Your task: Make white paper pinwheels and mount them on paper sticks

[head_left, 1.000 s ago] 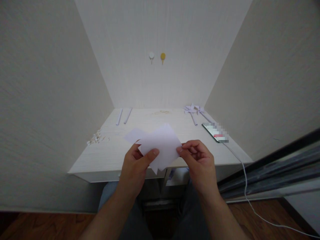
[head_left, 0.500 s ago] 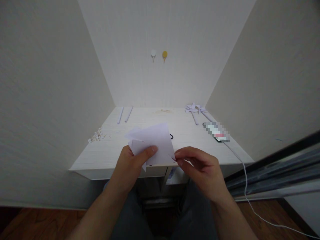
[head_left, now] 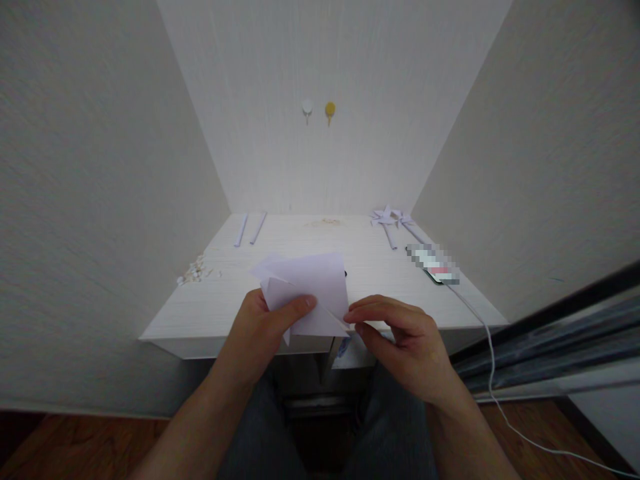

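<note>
Paper (head_left: 325, 277): plain white, thin, smooth-faced
Left side: layered flaps, one pointed corner far left, another hanging at the near edge
Right side: straight edge, a diagonal line running to the near right corner
Place: over the near edge of the bench (head_left: 195, 317)
Hold: left hand (head_left: 267, 323) thumb pressed on its face

Smooth matt paper sheet (head_left: 325, 277), wood-grained floor (head_left: 95, 443)

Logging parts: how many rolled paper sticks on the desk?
4: outer left stick and inner left stick, lying bare at the back; inner right stick and outer right stick, both meeting folded paper shapes. The held paper could hide more.
</note>
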Motion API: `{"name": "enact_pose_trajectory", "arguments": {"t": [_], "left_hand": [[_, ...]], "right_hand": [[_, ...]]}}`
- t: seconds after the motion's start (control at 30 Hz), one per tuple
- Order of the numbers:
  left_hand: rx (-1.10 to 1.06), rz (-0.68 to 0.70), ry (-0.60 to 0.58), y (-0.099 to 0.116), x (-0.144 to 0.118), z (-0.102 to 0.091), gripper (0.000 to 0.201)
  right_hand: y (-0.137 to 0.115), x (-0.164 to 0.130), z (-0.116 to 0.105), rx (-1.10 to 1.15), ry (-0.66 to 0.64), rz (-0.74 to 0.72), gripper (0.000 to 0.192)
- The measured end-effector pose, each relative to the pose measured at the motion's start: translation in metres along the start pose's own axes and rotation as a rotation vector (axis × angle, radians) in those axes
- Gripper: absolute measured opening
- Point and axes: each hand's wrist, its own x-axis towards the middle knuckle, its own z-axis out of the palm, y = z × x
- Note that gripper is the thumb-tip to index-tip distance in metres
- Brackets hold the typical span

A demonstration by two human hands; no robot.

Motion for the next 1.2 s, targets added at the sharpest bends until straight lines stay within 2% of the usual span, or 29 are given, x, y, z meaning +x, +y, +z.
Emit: {"name": "enact_pose_trajectory", "arguments": {"t": [0.17, 0.5, 0.67, 0.87, 1.2], "left_hand": [[0.029, 0.002, 0.019, 0.002, -0.002, 0.001, 0.033], [0.101, 0.110, 0.049, 0.001, -0.001, 0.005, 0.028], [0.087, 0.127, 0.091, 0.002, -0.005, 0.010, 0.029], [0.110, 0.141, 0.087, 0.002, -0.005, 0.010, 0.028], [0.082, 0.152, 0.111, 0.002, -0.007, 0.013, 0.027]], "right_hand": [[-0.004, 0.003, 0.003, 0.012, -0.001, -0.024, 0.021], [-0.002, 0.000, 0.007, 0.056, 0.030, 0.088, 0.011], [-0.003, -0.001, 0.016, 0.116, 0.116, 0.082, 0.008], [-0.003, -0.003, 0.027, 0.203, 0.232, 0.175, 0.004], [-0.007, -0.001, 0.032, 0.259, 0.301, 0.261, 0.007]]}}
